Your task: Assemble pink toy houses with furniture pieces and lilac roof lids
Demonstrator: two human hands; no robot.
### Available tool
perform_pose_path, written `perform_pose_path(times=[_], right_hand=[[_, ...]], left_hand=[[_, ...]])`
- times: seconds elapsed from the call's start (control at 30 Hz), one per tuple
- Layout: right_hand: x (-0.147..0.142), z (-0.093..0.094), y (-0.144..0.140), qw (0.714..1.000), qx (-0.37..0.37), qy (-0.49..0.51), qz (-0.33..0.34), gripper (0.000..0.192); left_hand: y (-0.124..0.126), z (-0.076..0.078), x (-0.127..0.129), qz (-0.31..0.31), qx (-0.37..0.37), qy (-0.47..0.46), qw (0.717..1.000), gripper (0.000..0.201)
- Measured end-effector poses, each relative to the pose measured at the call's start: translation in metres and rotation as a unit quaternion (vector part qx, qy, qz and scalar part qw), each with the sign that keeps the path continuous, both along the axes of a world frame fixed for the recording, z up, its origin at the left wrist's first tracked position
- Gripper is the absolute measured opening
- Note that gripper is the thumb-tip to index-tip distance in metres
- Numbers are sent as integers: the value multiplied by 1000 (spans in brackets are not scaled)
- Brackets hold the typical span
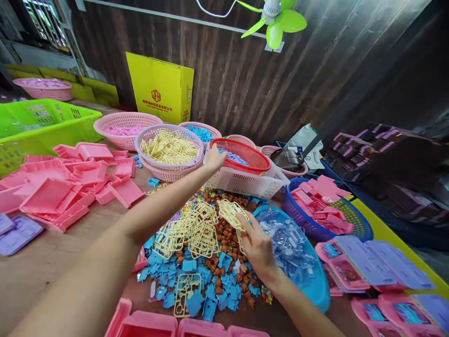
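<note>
Stretched far forward, my left hand (215, 159) is at the left rim of a red mesh basket (257, 161); its fingers close over the rim and are partly hidden. Small purple and blue pieces lie in that basket, which rests on a white plastic basket (242, 183). My right hand (257, 245) pinches several cream plastic frames (231, 213) above the pile. Below and to its left lie more cream frames (198, 231), small brown figures (224, 229) and blue plastic pieces (208, 299).
At right, a blue tub (317, 285) holds clear plastic parts, near pink-and-purple cases (351, 267). Pink trays (84, 171) are heaped left, by a green crate (52, 128). A lilac basket (192, 164) of cream frames stands behind. Pink boxes (150, 323) line the front.
</note>
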State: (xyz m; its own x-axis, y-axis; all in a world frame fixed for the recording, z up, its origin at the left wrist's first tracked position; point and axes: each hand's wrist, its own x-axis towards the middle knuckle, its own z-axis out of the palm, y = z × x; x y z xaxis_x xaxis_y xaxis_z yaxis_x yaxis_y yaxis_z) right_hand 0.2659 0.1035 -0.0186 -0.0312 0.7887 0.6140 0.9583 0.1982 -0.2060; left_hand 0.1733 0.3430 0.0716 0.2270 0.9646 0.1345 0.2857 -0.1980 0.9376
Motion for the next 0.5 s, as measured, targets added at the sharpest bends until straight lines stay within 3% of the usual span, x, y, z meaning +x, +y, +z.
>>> perform_pose_path(times=[0.13,0.23,0.3,0.4,0.5], right_hand=[[2,-16,-14,1000,5,-3,-11,56],[-3,-25,-24,998,-27,-39,-31,59],[-8,-27,-29,994,-60,-77,-43,62],[-19,-28,-34,980,-121,-150,-53,67],[-29,-29,-40,958,-187,-210,-63,69]], left_hand=[[-54,-41,-43,-150,76,165,972,42],[-91,-82,-70,-272,84,265,921,40],[-105,-102,-83,-349,114,331,869,51],[-112,-116,-94,-406,190,424,787,70],[-111,-116,-99,-398,212,449,771,71]])
